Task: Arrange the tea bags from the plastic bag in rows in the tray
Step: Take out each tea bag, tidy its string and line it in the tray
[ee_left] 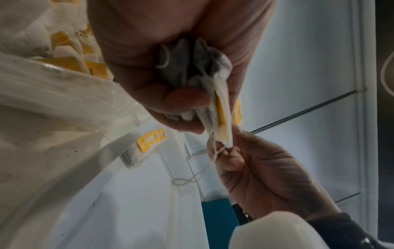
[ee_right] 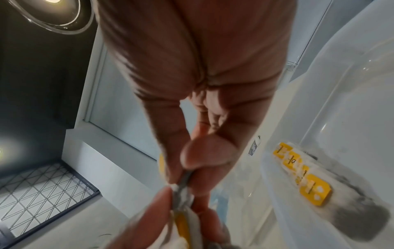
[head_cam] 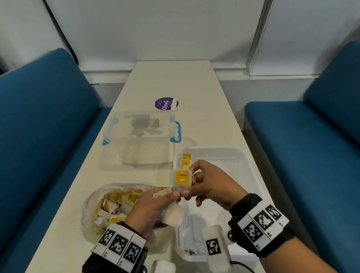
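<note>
Pinching one tea bag point(head_cam: 182, 178) by its lower edge w/ thumb + forefinger, the right hand point(head_cam: 212, 184) holds it upright over the near-left part of the tray point(head_cam: 244, 170), yellow tag facing the head cam. The left hand point(head_cam: 151, 208) sits just beside it, fingertips touching the same bag's bottom edge, fingers curled round a small bunch of other tea bags point(head_cam: 172, 214); one pale pouch hangs below the palm. Left wrist view shows that bunch point(ee_left: 204, 75) pressed between thumb and fingers, strings dangling toward the right hand point(ee_left: 262, 170).

Two tea bags point(head_cam: 186, 160) already lie in the tray along its left wall, one behind the other, tags up; right wrist cam shows them point(ee_right: 298, 171) overlapping slightly. The plastic bag point(head_cam: 109, 204), open and holding many more bags, lies on the table point(head_cam: 172, 80) left of the tray, near the left wrist.

Further back: a clear lidded box point(head_cam: 141, 134) w/ blue latches, and beyond it a purple round sticker point(head_cam: 165, 104). Blue benches point(head_cam: 38, 123) on both sides of the table.
</note>
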`<move>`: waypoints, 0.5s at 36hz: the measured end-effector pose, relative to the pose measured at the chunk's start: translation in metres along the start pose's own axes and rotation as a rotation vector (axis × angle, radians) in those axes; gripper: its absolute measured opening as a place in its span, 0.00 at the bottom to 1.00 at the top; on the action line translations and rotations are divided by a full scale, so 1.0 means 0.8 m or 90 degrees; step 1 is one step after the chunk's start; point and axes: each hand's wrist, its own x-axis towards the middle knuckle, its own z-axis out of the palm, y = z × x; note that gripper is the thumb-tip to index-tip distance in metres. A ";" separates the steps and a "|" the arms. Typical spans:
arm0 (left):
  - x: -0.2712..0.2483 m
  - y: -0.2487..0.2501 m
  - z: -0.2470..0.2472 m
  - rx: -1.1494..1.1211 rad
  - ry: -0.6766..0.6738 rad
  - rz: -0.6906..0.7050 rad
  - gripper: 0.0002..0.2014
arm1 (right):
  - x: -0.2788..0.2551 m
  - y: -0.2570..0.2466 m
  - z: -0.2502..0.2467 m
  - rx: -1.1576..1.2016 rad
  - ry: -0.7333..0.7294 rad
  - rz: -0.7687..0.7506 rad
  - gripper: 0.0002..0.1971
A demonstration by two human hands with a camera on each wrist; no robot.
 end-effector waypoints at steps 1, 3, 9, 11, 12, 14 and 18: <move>0.001 -0.001 0.000 -0.002 0.006 -0.002 0.09 | 0.001 0.000 0.000 -0.003 -0.005 0.001 0.22; 0.002 -0.002 -0.001 -0.003 0.014 -0.006 0.11 | 0.002 0.000 0.000 -0.009 -0.017 0.005 0.24; 0.008 -0.006 -0.006 0.001 0.027 -0.010 0.11 | 0.011 0.000 -0.005 -0.075 0.011 0.026 0.19; 0.009 -0.008 -0.007 -0.005 0.037 -0.023 0.12 | 0.017 -0.002 -0.011 -0.095 0.048 0.029 0.18; 0.010 -0.008 -0.008 -0.012 0.044 -0.032 0.11 | 0.021 -0.003 -0.015 -0.103 0.072 0.031 0.18; 0.010 -0.010 -0.009 -0.019 0.051 -0.051 0.10 | 0.032 -0.005 -0.025 -0.117 0.116 0.045 0.18; 0.010 -0.013 -0.009 -0.010 0.029 -0.073 0.11 | 0.058 0.001 -0.042 -0.214 0.133 0.109 0.17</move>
